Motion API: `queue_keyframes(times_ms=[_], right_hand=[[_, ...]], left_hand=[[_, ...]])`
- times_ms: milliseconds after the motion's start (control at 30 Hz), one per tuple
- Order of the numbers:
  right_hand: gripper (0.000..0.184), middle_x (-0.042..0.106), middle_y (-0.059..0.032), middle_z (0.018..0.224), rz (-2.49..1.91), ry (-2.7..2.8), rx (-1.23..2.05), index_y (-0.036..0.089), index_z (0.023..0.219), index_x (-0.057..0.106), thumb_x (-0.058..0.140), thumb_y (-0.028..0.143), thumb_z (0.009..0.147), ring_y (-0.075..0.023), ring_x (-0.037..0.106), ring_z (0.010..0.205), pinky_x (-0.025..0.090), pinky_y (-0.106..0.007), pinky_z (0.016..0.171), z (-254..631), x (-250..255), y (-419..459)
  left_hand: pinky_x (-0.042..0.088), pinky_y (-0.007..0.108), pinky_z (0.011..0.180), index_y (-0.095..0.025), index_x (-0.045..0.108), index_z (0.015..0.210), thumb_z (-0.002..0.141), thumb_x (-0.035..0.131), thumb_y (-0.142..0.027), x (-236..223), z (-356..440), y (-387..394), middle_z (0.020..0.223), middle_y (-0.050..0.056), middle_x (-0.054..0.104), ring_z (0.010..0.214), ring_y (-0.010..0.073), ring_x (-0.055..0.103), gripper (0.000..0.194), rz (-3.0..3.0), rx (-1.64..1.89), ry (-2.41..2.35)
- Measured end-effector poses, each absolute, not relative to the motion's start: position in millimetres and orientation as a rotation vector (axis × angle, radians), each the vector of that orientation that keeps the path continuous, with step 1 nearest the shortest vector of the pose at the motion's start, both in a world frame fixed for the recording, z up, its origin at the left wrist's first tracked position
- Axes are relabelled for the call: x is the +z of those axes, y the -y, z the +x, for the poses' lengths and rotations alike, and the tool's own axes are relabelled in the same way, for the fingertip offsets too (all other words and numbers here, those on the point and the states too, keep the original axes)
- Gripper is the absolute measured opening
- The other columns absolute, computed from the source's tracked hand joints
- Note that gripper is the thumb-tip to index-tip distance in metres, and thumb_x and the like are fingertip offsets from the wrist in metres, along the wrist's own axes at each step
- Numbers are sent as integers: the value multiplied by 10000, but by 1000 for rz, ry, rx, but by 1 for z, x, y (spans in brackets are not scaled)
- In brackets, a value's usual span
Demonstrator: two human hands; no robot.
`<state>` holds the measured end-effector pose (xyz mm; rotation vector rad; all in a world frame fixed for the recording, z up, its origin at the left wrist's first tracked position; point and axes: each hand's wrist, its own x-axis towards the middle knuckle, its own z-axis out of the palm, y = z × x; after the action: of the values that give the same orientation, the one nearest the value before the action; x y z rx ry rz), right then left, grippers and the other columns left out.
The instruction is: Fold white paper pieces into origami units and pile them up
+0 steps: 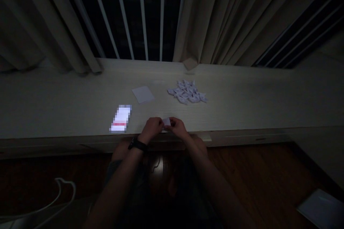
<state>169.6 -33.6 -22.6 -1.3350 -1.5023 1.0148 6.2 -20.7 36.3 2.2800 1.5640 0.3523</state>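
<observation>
My left hand (152,127) and my right hand (177,127) meet at the near edge of a pale window ledge (242,107). Both pinch a small white piece of paper (166,122) between their fingertips. A dark watch (137,145) sits on my left wrist. Beyond the hands lies a flat white sheet of paper (143,94). To its right is a heap of several small folded white paper pieces (188,92).
A lit phone (120,118) lies on the ledge left of my hands. Curtains (220,18) and a dark barred window (139,10) stand behind. Below are a dark wooden floor (255,171), a white cable (59,193) at left and a pale sheet (322,207) at lower right.
</observation>
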Motion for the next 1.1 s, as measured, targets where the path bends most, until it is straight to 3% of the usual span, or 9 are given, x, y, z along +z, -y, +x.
queue_keyframes(times_ms=[233,433,667,867,1100], right_hand=[[319,699,-13,789,-1299,1502,1048,189,933,644,721,291,641,-171,644,708,498,-284,672,170,-21,36],[327,696,-28,823,-1325,1399,1012,181,956,639,702,281,651,-174,643,732,506,-295,693,170,-22,34],[493,644,31,763,-1392,1586,893,241,1147,572,691,283,671,-142,588,656,465,-254,633,167,-18,37],[449,597,43,711,-1489,1639,758,250,1134,571,663,302,698,-143,553,628,436,-250,612,166,-12,40],[405,657,-12,878,-1558,1671,591,260,1131,550,625,272,734,-200,603,778,451,-292,691,155,-6,50]], left_hand=[[423,296,715,-130,702,800,825,513,-225,42,9,18,794,163,680,766,233,634,213,2342,264,-1509],[412,289,681,-128,672,848,846,480,-221,45,5,20,823,149,679,747,225,623,214,2328,280,-1481],[383,263,630,-134,660,817,832,476,-216,46,3,25,795,113,683,707,195,604,202,2228,359,-1518],[371,253,609,-145,652,785,829,480,-221,46,4,27,776,94,685,693,178,598,194,2203,407,-1508],[386,264,636,-145,640,776,817,496,-221,39,6,31,795,101,684,726,194,610,167,2173,478,-1538]])
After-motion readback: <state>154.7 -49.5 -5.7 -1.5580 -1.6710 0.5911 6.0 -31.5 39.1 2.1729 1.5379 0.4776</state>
